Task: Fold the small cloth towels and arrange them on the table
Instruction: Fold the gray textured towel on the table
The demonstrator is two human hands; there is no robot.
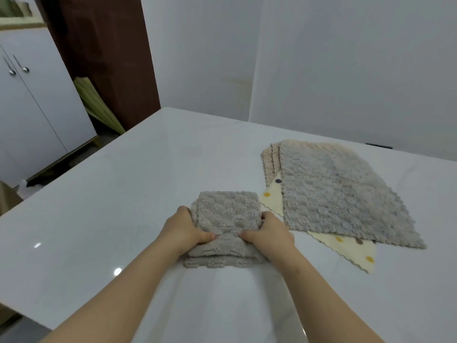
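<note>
A small grey-beige towel (226, 214), folded into a thick pad, lies on the white table (111, 206) in front of me. My left hand (184, 230) grips its left side, thumb on top and fingers curled round the edge. My right hand (268, 231) grips the right side the same way. To the right lies a pile of unfolded towels: a large grey one (333, 191) on top, a cream one with coloured dots (348, 248) under it, and beige ones (268, 159) showing at the far left edge.
The table's left edge runs diagonally, with floor beyond it. A white cabinet (32, 107) and a dark brown panel (106, 58) stand at the far left. White walls close off the back and right. A small dark object (378, 145) sits at the table's far edge.
</note>
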